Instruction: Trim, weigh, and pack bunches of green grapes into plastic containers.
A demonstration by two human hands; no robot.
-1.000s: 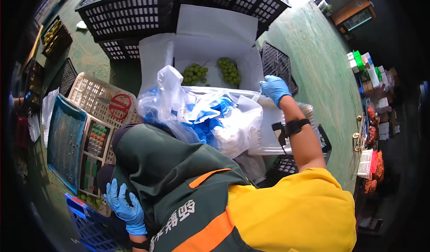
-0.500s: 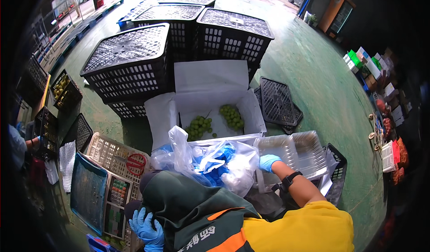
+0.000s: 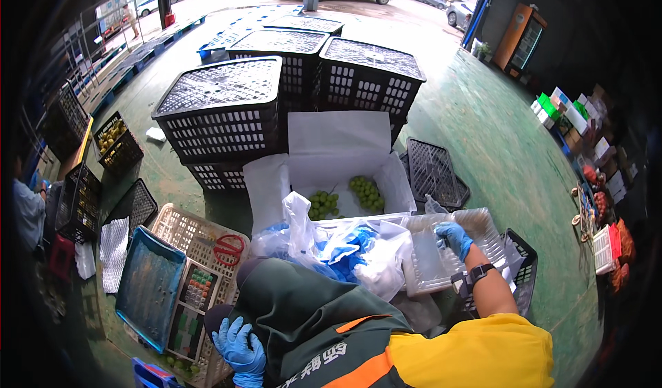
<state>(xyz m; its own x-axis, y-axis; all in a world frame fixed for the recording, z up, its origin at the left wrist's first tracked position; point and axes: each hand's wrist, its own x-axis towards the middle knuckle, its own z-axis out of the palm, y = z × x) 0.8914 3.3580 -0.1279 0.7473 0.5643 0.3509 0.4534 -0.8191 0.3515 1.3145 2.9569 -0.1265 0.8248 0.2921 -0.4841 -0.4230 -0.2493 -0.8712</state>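
Observation:
My right hand (image 3: 454, 240), in a blue glove, is over a clear plastic clamshell box (image 3: 480, 224) to the right. Its fingers are bent together; what they pinch, if anything, is lost against the clear plastic. My left hand (image 3: 238, 350), also gloved, rests by my dark green apron (image 3: 310, 319) with its fingers spread and nothing in them. Ahead, a white-lined crate (image 3: 400, 188) holds two bunches of green grapes, the right bunch (image 3: 367, 193) and the left bunch (image 3: 322, 205). Crumpled white and blue plastic bags (image 3: 352, 246) lie between me and that crate.
Black lidded crates (image 3: 224, 129) stand stacked behind the lined crate. At left are a beige basket (image 3: 196, 222) with red-handled scissors (image 3: 227, 249) and a blue tray (image 3: 150, 288). Black lids (image 3: 431, 171) lie at right. Another person (image 3: 29, 212) is at far left.
My right hand has moved from the near left edge of the clamshell box to over its middle. My left hand keeps its place by the apron. The whole view has shifted slightly.

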